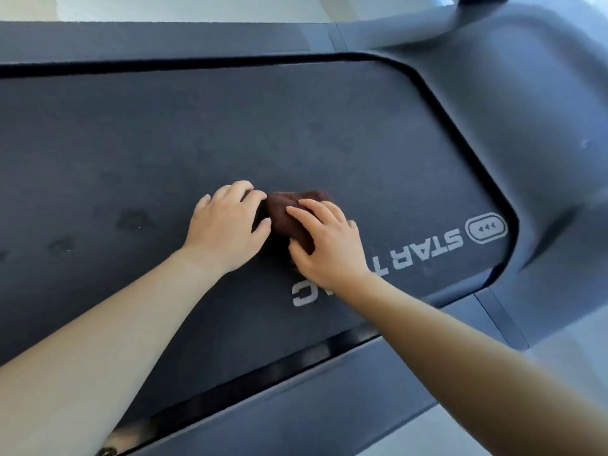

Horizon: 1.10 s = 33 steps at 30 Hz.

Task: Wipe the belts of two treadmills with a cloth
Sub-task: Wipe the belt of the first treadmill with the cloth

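Observation:
A dark grey treadmill belt [164,143] fills most of the view, with white lettering near its right end. A bunched brown cloth [284,210] lies on the belt at the middle. My left hand [227,225] holds the cloth's left edge with curled fingers and thumb. My right hand [324,240] lies over the cloth's right side, fingers spread and bent onto it, pressing it down on the belt. Part of the cloth is hidden under both hands.
A grey side rail [296,399] runs along the near edge of the belt and another [164,39] along the far edge. The rounded motor cover [526,110] rises at the right, with an upright post [460,14] above it. Faint dark marks [131,220] dot the belt at left.

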Motion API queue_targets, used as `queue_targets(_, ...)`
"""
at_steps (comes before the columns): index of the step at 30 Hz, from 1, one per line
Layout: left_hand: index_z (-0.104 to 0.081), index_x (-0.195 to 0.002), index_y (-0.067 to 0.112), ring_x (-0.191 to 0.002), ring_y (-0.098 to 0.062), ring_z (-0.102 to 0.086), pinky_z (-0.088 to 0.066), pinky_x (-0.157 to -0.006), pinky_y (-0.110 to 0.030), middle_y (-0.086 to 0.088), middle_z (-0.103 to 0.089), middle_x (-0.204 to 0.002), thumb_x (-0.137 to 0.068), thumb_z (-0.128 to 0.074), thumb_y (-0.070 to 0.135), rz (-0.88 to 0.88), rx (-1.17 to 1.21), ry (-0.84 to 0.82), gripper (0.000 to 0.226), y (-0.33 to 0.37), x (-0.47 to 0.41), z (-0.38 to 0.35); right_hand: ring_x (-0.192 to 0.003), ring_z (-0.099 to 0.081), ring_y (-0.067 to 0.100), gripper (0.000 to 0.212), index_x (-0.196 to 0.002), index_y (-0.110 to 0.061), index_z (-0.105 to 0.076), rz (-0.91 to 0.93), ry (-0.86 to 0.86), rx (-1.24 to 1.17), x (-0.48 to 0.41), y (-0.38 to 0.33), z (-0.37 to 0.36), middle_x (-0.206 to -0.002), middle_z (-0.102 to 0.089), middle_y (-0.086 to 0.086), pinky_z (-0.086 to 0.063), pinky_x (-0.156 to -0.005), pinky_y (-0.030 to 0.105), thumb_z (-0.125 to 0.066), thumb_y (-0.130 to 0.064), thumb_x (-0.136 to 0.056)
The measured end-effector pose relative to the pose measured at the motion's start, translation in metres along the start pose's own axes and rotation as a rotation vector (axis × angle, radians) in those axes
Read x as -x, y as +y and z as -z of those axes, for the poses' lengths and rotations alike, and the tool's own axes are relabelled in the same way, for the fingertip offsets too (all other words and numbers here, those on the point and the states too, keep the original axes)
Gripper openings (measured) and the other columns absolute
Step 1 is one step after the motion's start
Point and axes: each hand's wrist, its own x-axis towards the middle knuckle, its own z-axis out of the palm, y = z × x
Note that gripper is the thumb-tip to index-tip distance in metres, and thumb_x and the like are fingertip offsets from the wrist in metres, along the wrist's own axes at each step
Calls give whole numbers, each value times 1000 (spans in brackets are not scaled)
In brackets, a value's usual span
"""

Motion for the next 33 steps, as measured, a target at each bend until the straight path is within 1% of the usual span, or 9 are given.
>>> queue_targets(4, -52, -125, 15, -118, -28, -46, -38, -92, -44, -5, -49, -130, -88, -50, 34, -50, 80, 33, 42, 26, -21, 3, -125, -44, 22, 45, -125, -22, -60, -28, 43, 28, -13, 19, 35, -131, -56, -3, -41, -83, 42, -57, -30, -80)
queue_targets(8, -49, -129, 16, -119, -27, -45, -38, -92, -42, -3, -47, -131, -90, -48, 35, -97, 102, 52, 43, 60, -49, -13, -127, -43, 23, 45, -126, -23, -59, -83, 120, 47, -26, 64, 57, -133, -55, -3, -44, -91, 46, -57, -29, -82)
queue_targets(12, -47, -130, 18, -119, -25, -45, -38, -93, -41, -2, -47, -132, -90, -47, 36, -129, 75, 58, 44, 100, -81, -38, -129, -40, 21, 43, -128, -23, -58, -192, 193, 1, -31, 128, 72, -134, -53, -5, -40, -99, 49, -57, -28, -85)
queue_targets(15, -47, -130, 19, -120, -23, -45, -38, -96, -41, 0, -46, -132, -90, -46, 38, -134, 66, 52, 44, 134, -108, -61, -130, -37, 20, 45, -130, -24, -55, -227, 188, 11, -25, 186, 86, -136, -51, -6, -38, -102, 49, -57, -26, -85)
queue_targets(18, -47, -130, 19, -122, -21, -43, -36, -97, -42, 2, -45, -134, -90, -46, 39, -118, 54, 48, 45, 163, -134, -82, -137, -26, 19, 55, -140, -29, -44, -229, 78, 119, -22, 230, 85, -146, -40, -5, -34, -103, 50, -56, -33, -87)
queue_targets(22, -40, -137, 22, -135, -19, -29, -25, -108, -52, 2, -34, -146, -91, -45, 42, -75, -16, 75, 51, 182, -169, -107, -140, -24, 20, 60, -142, -33, -38, -109, 65, 212, -33, 253, 67, -151, -35, -2, -31, -100, 51, -50, -48, -85)
queue_targets(25, -29, -144, 24, -142, -18, -12, -11, -110, -58, 2, -19, -154, -93, -40, 43, 33, -33, 69, 55, 184, -189, -122, -141, -27, 23, 60, -141, -32, -40, -68, 74, 200, -65, 269, 61, -150, -37, 1, -29, -105, 55, -49, -49, -84)
queue_targets(29, -21, -146, 30, -144, -16, -4, -2, -114, -52, 4, -12, -157, -92, -29, 49, 94, -105, 91, 58, 179, -196, -136, -143, -19, 25, 61, -145, -30, -34, -127, 42, 195, -133, 288, 62, -154, -30, 2, -21, -111, 54, -49, -47, -89)
queue_targets(33, -17, -147, 30, -144, -16, -3, -2, -114, -50, 4, -9, -157, -91, -22, 50, 96, -142, 77, 60, 180, -195, -136, -140, -26, 26, 61, -145, -27, -36, -102, 28, 198, -142, 291, 63, -153, -32, 4, -27, -105, 51, -51, -44, -88)
